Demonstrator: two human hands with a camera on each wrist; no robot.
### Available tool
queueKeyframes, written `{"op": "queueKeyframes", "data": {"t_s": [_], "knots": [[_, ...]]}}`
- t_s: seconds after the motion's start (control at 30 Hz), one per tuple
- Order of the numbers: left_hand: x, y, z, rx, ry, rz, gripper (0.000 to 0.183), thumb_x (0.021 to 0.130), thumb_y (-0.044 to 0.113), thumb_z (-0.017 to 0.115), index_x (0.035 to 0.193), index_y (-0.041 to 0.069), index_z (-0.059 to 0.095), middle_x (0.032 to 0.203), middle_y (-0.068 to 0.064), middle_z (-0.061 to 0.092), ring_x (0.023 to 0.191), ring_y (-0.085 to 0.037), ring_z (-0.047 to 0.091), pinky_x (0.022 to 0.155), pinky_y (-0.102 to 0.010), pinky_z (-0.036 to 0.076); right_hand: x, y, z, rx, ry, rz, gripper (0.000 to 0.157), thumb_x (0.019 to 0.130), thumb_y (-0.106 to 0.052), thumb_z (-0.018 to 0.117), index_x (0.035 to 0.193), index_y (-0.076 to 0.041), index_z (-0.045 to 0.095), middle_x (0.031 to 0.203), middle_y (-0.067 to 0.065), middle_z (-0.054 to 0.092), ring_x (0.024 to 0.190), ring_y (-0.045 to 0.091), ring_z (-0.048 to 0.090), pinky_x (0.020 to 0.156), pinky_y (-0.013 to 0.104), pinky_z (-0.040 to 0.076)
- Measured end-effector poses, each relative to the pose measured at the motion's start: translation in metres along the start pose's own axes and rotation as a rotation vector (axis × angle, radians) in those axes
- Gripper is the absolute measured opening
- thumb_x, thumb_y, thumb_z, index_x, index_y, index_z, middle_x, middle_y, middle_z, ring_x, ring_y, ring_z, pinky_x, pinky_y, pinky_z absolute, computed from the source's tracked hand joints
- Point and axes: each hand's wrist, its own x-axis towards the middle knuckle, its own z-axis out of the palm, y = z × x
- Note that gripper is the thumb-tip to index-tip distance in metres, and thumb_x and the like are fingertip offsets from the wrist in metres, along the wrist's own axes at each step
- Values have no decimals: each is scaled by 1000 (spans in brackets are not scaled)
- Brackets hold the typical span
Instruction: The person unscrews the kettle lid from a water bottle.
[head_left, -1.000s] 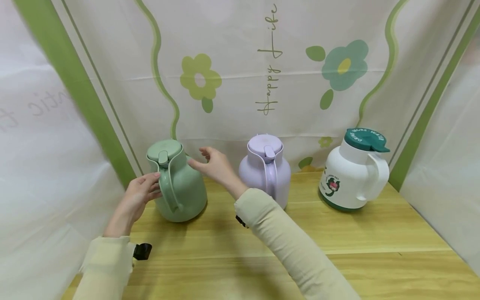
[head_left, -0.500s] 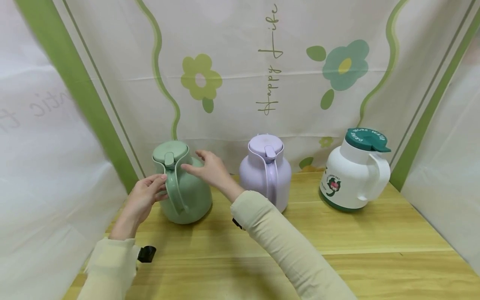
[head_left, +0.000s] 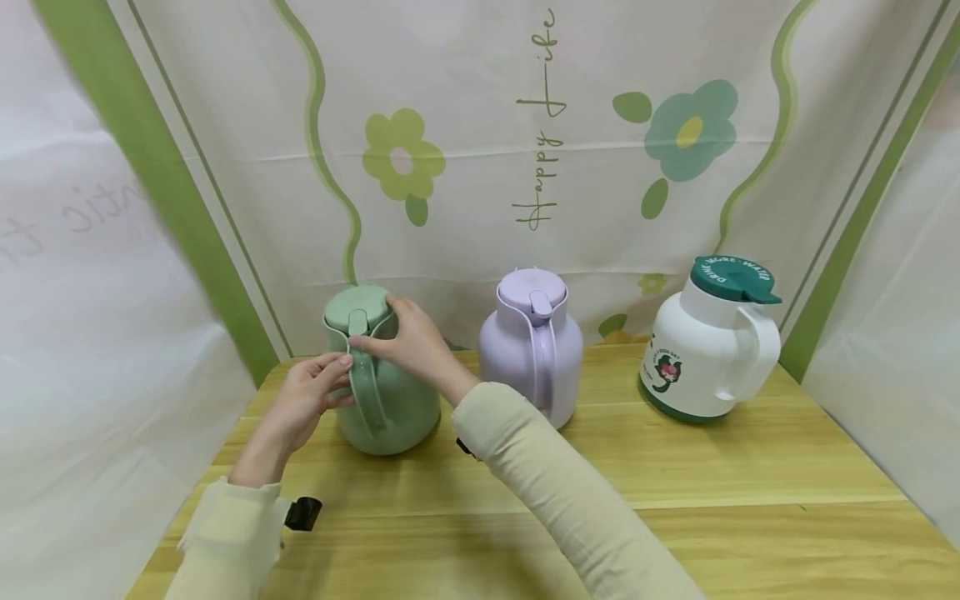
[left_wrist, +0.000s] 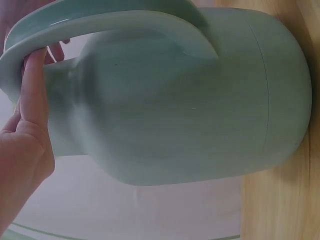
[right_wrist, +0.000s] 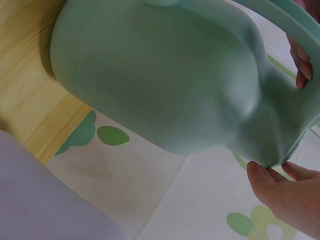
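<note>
A green thermos jug (head_left: 408, 408) stands upright on the table, its handle (head_left: 367, 392) facing me in the head view. My left hand (head_left: 300, 400) holds that handle from the left, with fingers reaching into the gap behind it. From the right, my right hand (head_left: 420, 346) grips the jug's collar; its thumb lies by the lid lever and a finger touches the edge of the lid (head_left: 356, 304). Up close in the right wrist view, those fingertips (right_wrist: 257, 170) meet the collar's rim. The left wrist view has the left hand (left_wrist: 30, 130) at the handle's top end.
A lilac thermos jug (head_left: 562, 358) stands just right of the green one. Farther right is a white jug (head_left: 693, 350) with a dark green lid. All rest on a wooden table (head_left: 750, 492), with printed white cloth (head_left: 480, 217) behind and at both sides.
The green jug has slid right, closer to the lilac one, with my left hand following on its handle. My right hand has gone from beside the jug to contact with its collar.
</note>
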Motion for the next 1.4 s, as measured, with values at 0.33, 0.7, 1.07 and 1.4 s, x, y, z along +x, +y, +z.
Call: {"op": "queueKeyframes", "data": {"t_s": [0.33,0.7,1.07,1.4], "knots": [[-1,2,-3,28,-67,-38,65,102,33,43,143,-15,24,100,20,61,91,5,63,80,-17,55,1,-1,9,-75,53,0,88,82,-47,72,148,-6,31,151,11,38,138,26,40,113,41,39],[-2,4,-4,70,-88,-73,64,102,29,45,145,-12,21,146,-25,27,100,8,55,85,-17,53,0,-4,12,-58,78,43,89,82,-48,72,149,-8,29,153,10,34,139,28,37,112,44,38],[0,3,-4,20,-80,-30,32,100,25,50,121,1,51,108,8,53,95,-1,61,84,-19,55,4,-6,16,-99,126,27,82,84,-45,70,145,-5,35,146,9,44,132,24,46,108,37,44],[2,2,-3,-55,-106,-21,11,100,20,49,103,16,59,95,11,61,86,-2,65,78,-20,56,1,-13,17,-65,139,69,77,85,-38,68,146,-5,34,146,8,43,132,25,44,105,40,46]]}}
